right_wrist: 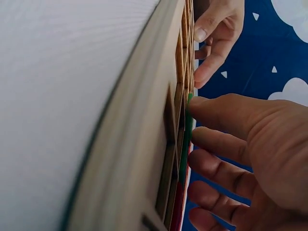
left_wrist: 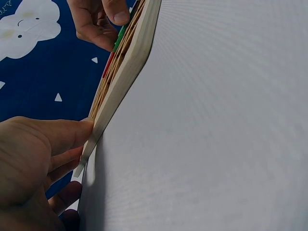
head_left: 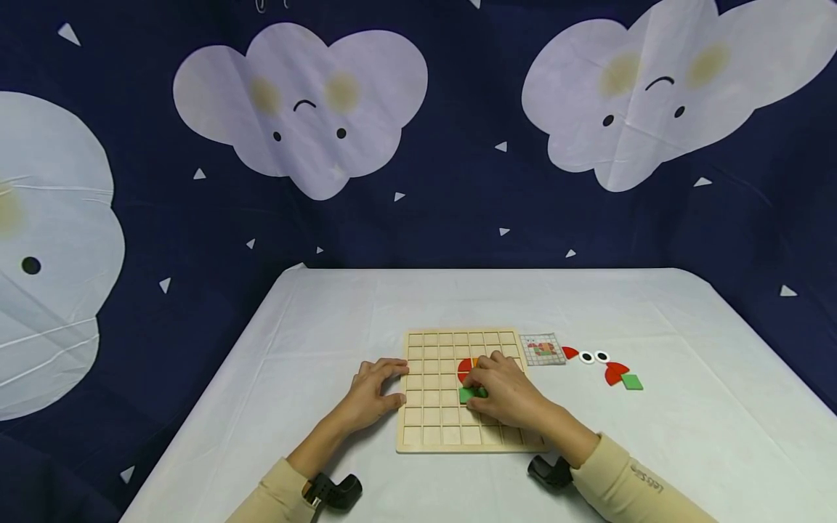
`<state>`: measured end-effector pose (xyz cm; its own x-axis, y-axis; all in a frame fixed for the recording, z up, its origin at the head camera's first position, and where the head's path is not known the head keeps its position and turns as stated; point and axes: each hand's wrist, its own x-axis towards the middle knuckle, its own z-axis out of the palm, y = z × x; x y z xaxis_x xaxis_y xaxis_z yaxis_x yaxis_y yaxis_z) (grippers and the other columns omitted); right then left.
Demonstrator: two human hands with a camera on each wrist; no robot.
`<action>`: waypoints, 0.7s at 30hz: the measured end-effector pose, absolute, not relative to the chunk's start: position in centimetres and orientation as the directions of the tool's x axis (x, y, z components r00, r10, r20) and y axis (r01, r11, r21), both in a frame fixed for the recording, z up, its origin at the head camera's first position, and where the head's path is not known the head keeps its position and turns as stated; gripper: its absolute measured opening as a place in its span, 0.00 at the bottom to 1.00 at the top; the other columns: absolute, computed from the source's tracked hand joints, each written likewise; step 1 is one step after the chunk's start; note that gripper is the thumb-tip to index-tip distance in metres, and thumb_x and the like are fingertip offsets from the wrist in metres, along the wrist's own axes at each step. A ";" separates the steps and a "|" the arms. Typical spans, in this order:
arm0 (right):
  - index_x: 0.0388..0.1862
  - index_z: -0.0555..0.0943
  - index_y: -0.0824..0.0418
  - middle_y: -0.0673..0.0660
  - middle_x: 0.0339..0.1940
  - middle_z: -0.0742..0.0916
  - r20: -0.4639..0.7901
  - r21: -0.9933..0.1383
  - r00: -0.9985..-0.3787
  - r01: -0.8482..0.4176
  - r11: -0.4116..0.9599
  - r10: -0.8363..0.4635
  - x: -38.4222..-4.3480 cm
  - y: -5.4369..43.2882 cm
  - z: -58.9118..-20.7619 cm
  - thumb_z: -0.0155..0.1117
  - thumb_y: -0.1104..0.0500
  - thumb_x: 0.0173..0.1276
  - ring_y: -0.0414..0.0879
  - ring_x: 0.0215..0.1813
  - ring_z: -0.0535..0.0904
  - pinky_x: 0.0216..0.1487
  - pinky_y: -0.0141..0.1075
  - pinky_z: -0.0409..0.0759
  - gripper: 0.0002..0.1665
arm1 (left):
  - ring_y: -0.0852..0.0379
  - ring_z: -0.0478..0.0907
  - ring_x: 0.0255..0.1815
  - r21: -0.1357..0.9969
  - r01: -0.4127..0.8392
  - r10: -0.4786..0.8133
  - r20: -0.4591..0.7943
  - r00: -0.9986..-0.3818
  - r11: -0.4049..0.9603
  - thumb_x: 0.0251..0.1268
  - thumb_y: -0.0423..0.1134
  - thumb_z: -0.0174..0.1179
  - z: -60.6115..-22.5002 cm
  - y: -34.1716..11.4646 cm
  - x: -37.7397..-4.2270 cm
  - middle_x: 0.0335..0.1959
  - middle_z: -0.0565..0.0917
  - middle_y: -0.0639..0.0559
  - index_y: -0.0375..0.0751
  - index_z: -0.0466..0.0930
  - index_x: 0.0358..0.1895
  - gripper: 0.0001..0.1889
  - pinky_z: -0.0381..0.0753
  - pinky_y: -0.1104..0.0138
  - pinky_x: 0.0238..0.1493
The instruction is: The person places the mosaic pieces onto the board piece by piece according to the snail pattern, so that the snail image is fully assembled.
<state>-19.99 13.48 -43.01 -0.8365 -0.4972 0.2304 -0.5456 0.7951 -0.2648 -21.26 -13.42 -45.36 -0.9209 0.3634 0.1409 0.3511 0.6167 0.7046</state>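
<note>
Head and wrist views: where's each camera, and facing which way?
Head: on the head, forward and down at the grid board; left hand, right hand, sleeves show.
Left wrist: worn there, looking along the board; left hand near, right beyond.
Right wrist: worn there, looking along the board; right hand near, left beyond.
Both wrist views share board and hands.

Left grip (head_left: 368, 393) relaxed, thumb (head_left: 394, 401) spread

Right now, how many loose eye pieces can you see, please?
2: the left eye piece and the right eye piece, side by side on the table, right of the patterned card. The right hand might hide others.
</note>
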 end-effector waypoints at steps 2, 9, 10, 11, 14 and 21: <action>0.35 0.84 0.49 0.43 0.29 0.77 0.230 -0.266 -0.837 -0.544 0.796 -0.496 -20.0 13.5 -43.0 0.74 0.50 0.51 0.38 0.34 0.60 0.36 0.32 0.58 0.12 | 0.58 0.62 0.52 0.706 0.351 0.364 0.142 -0.921 0.615 0.54 0.36 0.66 -45.3 -13.4 -21.2 0.63 0.74 0.57 0.43 0.78 0.56 0.23 0.57 0.62 0.49; 0.35 0.84 0.49 0.43 0.30 0.77 0.228 -0.270 -0.844 -0.535 0.801 -0.486 -19.9 13.6 -42.8 0.74 0.50 0.51 0.38 0.35 0.61 0.37 0.32 0.59 0.12 | 0.56 0.62 0.52 0.700 0.368 0.365 0.163 -0.917 0.612 0.54 0.36 0.66 -45.4 -13.4 -21.3 0.62 0.75 0.55 0.42 0.78 0.56 0.22 0.57 0.62 0.49; 0.35 0.85 0.49 0.43 0.30 0.78 0.228 -0.273 -0.846 -0.530 0.803 -0.482 -19.8 13.6 -42.8 0.74 0.50 0.51 0.38 0.35 0.61 0.37 0.32 0.59 0.12 | 0.56 0.62 0.51 0.700 0.369 0.365 0.163 -0.916 0.611 0.54 0.36 0.66 -45.4 -13.4 -21.3 0.62 0.75 0.55 0.42 0.78 0.55 0.22 0.57 0.62 0.49; 0.35 0.85 0.49 0.43 0.31 0.78 0.229 -0.277 -0.849 -0.525 0.805 -0.476 -19.8 13.7 -42.7 0.74 0.50 0.51 0.38 0.35 0.62 0.37 0.32 0.59 0.12 | 0.56 0.62 0.51 0.700 0.369 0.365 0.164 -0.916 0.612 0.54 0.36 0.66 -45.4 -13.4 -21.3 0.62 0.75 0.55 0.42 0.78 0.55 0.22 0.57 0.61 0.49; 0.35 0.85 0.50 0.43 0.31 0.78 0.239 -0.286 -0.857 -0.511 0.811 -0.456 -19.9 14.3 -42.6 0.74 0.51 0.50 0.39 0.35 0.62 0.37 0.32 0.59 0.12 | 0.57 0.62 0.51 0.700 0.365 0.364 0.159 -0.918 0.614 0.54 0.36 0.66 -45.4 -13.4 -21.3 0.62 0.75 0.56 0.42 0.78 0.55 0.22 0.57 0.61 0.49; 0.33 0.85 0.51 0.45 0.33 0.81 0.273 -0.288 -0.874 -0.474 0.832 -0.402 -20.2 17.0 -42.4 0.73 0.53 0.51 0.40 0.36 0.65 0.39 0.35 0.62 0.10 | 0.56 0.62 0.52 0.696 0.362 0.361 0.157 -0.919 0.620 0.54 0.36 0.66 -45.3 -13.4 -21.2 0.62 0.75 0.56 0.43 0.78 0.55 0.22 0.57 0.61 0.49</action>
